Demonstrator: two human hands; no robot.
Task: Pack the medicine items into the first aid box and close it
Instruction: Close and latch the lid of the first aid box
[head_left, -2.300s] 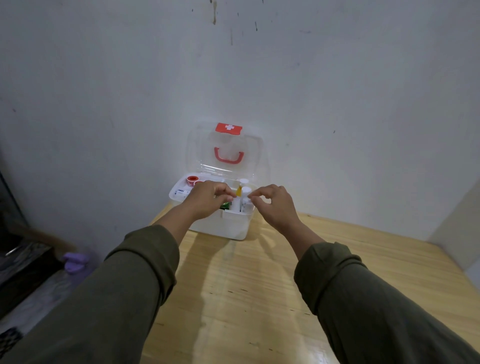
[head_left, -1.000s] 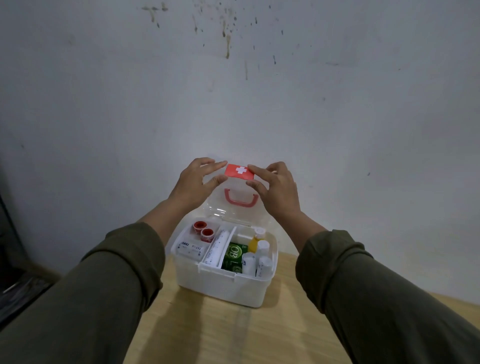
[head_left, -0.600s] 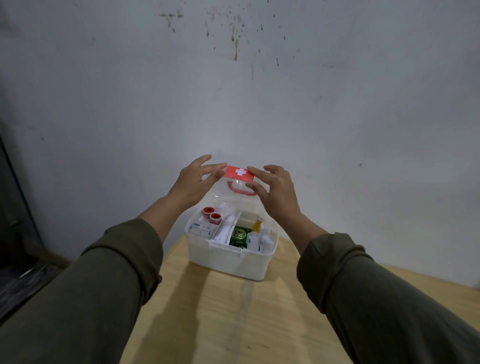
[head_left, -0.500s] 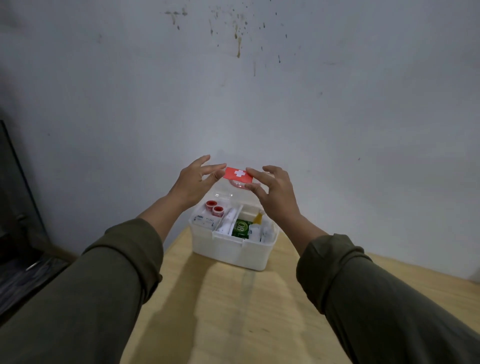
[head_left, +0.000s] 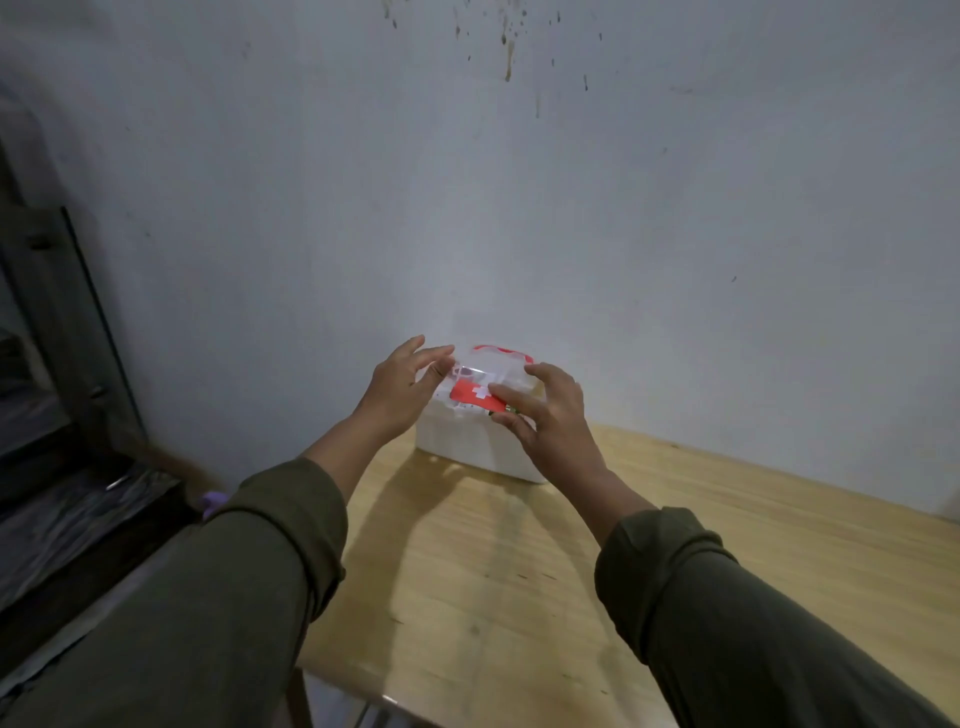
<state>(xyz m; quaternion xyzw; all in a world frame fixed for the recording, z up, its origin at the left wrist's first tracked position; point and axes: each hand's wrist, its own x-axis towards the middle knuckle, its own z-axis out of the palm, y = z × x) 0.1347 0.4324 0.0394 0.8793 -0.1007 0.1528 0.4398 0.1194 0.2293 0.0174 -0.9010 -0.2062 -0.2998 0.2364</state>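
**Lid brought down onto box**

Since the earlier frame I have swung the clear lid (head_left: 485, 371) from upright down over the white first aid box (head_left: 470, 447). My left hand (head_left: 400, 387) is spread open against the lid's left edge, steadying it. The red latch (head_left: 475, 396) faces forward, apparently not yet snapped. My right hand (head_left: 545, 415) pinches the latch to press it home. The box sits at the table's (head_left: 519, 571) far edge by the wall (head_left: 467, 208).
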